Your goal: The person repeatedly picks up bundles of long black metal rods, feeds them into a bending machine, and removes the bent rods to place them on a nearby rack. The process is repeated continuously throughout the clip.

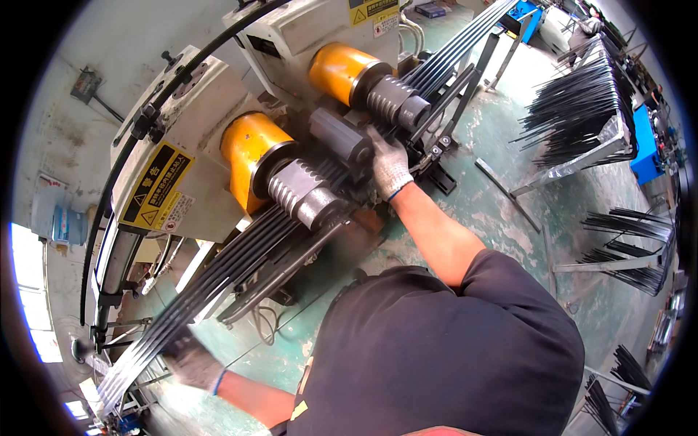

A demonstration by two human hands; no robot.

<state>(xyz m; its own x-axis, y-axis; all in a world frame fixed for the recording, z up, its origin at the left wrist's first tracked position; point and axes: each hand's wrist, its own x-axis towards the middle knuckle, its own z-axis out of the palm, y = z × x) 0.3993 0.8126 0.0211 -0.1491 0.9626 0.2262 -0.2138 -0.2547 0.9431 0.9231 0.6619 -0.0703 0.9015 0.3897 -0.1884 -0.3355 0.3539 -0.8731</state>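
Several long, thin metal rods [230,263] run side by side, slanting from the lower left up through a machine with ribbed rollers. My left hand [195,363], in a work glove with dark-smudged fingers, is at the rods' lower left stretch; motion smears its fingers, so its grip is unclear. My right hand [390,166], in a pale knit glove, reaches in beside a dark grey cylinder [340,136] between the two roller heads. One finger points up along the cylinder's end; the others are mostly hidden. A ribbed steel roller [302,192] sits over the rods between my hands.
Two orange housings [254,149] carry the rollers on a pale machine body [196,94] with yellow warning labels. A dark rail [287,272] runs along the rods' near side. To the right, a rack [582,160] holds many black rods, and a metal bar [509,196] lies low over the green floor.
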